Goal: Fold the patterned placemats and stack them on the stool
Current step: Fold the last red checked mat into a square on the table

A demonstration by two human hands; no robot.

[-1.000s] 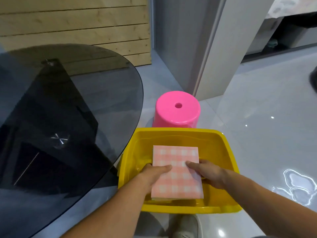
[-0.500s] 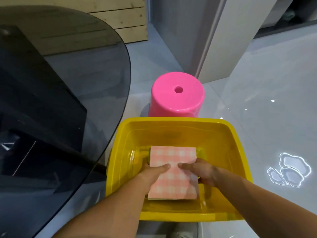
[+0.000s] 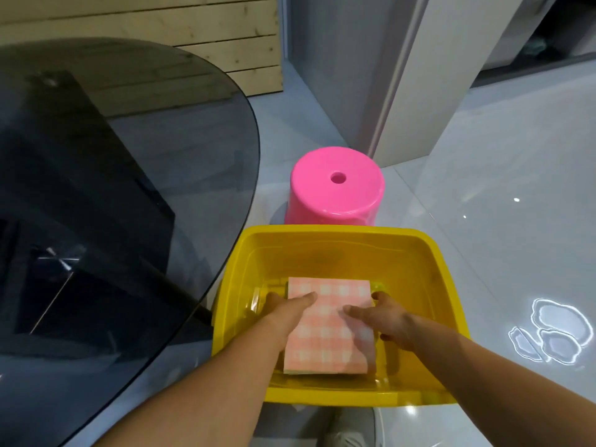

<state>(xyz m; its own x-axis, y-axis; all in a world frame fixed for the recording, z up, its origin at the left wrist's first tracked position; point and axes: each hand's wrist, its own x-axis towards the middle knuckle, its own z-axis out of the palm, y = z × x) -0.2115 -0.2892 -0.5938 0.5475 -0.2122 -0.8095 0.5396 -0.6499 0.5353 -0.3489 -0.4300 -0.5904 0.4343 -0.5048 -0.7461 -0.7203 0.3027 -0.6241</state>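
Note:
A stack of pink-and-white checked placemats (image 3: pixel 329 337) lies folded inside a yellow plastic bin (image 3: pixel 322 231) on the floor. My left hand (image 3: pixel 283 312) grips the stack's left edge, thumb on top. On the right edge my right hand (image 3: pixel 383 321) grips the same way, its thumb lying across the top mat. A round pink stool (image 3: pixel 335 188) with a hole in its seat stands just beyond the bin, with nothing on it.
A dark round glass table (image 3: pixel 113 188) fills the left side, its edge close to the bin. A white wall corner (image 3: pixel 403 91) rises behind the stool. Glossy grey floor (image 3: pixel 500 204) extends to the right. A shoe (image 3: pixel 348 437) shows below the bin.
The stack sits lower inside the bin than a second ago. Both hands stay on it, with the thumbs now a little further apart.

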